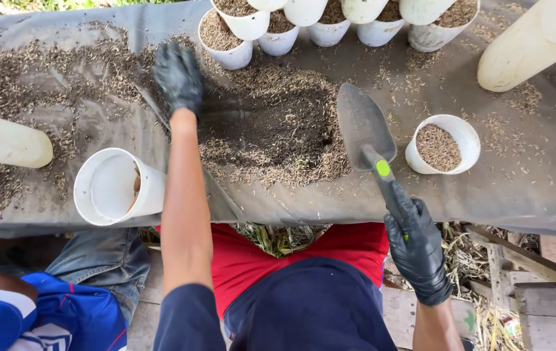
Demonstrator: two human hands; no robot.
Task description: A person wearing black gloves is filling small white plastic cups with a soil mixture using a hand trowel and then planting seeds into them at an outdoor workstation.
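Grey cloth covers the surface (518, 188), and it looks soft and a bit wrinkled. Dry brown husks are spread all over it, small and thin like little seeds. In the middle they make a big loose pile (278, 130), darker in its centre.

The left hand (178, 77) wears a black glove. It reaches far across and lies flat on the husks at the left edge of the pile, with its grip released and the fingers spread.

The right hand (416, 250), also in a black glove, is near the person, past the near edge of the surface. Its grip is clenched around the dark handle of a small trowel (367, 133). The trowel has a flat grey metal blade with a pointed tip and a bright green dot on its neck. The blade is held just right of the pile.

A round white cup (443, 144) full of husks stands right of the blade. An empty white cup (116, 187) lies on its side at the near left. More filled white cups (239, 36) stand in a row at the far side.
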